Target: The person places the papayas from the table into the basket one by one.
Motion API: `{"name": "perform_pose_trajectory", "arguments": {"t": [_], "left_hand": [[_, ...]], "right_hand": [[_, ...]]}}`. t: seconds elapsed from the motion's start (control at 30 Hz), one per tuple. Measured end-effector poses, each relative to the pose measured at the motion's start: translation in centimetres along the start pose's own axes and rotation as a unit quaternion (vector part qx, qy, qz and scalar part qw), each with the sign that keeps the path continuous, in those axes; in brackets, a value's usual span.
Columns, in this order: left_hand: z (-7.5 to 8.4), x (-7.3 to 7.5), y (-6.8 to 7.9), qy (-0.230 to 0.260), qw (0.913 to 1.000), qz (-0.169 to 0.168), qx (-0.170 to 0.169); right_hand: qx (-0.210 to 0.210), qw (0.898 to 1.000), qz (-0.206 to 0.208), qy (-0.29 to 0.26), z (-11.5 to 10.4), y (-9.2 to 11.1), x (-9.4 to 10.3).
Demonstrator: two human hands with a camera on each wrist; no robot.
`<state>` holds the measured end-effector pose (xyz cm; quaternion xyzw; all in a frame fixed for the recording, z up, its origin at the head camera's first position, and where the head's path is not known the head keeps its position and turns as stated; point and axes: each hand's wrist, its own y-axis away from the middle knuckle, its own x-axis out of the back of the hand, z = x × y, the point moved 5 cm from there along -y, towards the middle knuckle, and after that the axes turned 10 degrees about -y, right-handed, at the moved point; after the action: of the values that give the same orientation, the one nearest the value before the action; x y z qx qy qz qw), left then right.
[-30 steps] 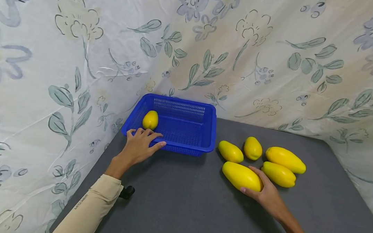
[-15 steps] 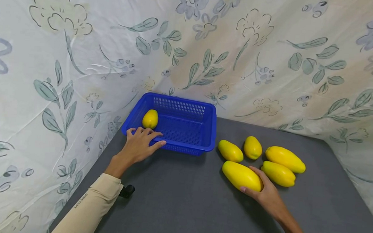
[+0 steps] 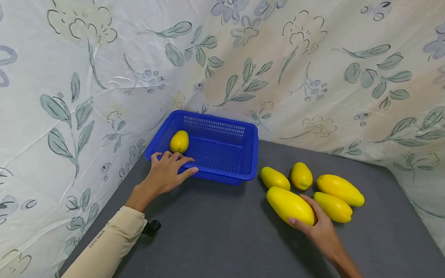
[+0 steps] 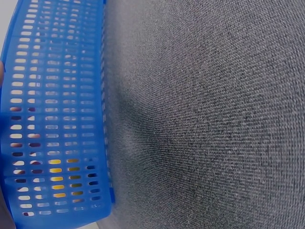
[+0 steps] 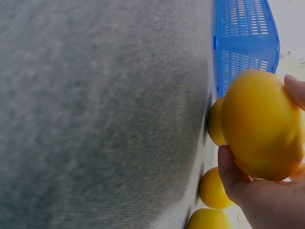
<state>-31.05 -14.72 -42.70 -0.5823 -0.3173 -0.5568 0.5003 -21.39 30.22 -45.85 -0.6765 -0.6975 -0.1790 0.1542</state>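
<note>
A large yellow papaya (image 3: 290, 205) is in my right hand (image 3: 321, 228), thumb on the near side and fingers on the far side. In the right wrist view the held papaya (image 5: 262, 125) stands clear of the grey surface, tilted up. My left hand (image 3: 165, 174) holds the near rim of a blue plastic basket (image 3: 249, 156), fingers hooked over it. Through the basket's slots (image 4: 62, 95) in the left wrist view, parts of the fingers and some yellow show. One papaya (image 3: 179, 142) lies inside the basket at its left end.
Several more papayas lie right of the basket: a small one (image 3: 274, 178) just behind the held fruit, another (image 3: 301, 176), and two long ones (image 3: 340, 189) (image 3: 332, 207) side by side. A flowered cloth (image 3: 240, 73) hangs behind the grey table (image 3: 218, 238).
My right hand has lifted the papaya slightly off the table, its far end rising first. The left hand and basket hold their place.
</note>
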Motion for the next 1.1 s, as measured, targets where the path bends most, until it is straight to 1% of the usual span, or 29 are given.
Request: {"name": "perform_pose_trajectory", "arguments": {"t": [0.33,0.57,0.7,0.9,1.1], "left_hand": [[0.1,0.2,0.0,0.003,1.0000,0.007,0.000],[0.2,0.1,0.2,0.003,1.0000,-0.002,0.003],[0.3,0.1,0.2,0.002,1.0000,0.004,0.001],[0.4,0.2,0.2,-0.002,1.0000,0.008,0.001],[0.4,0.2,0.3,0.004,0.9999,0.009,0.003]], "right_hand": [[0.019,1.000,0.009,-0.024,-1.8,-0.3,0.1],[0.023,0.999,0.014,-0.042,-2.8,-0.4,-0.1],[0.033,0.998,0.022,-0.050,-3.5,-0.6,-0.3],[0.055,0.995,0.035,-0.073,-4.8,-1.1,-1.0],[0.057,0.993,0.034,-0.100,-6.1,-1.9,-2.1]]}}
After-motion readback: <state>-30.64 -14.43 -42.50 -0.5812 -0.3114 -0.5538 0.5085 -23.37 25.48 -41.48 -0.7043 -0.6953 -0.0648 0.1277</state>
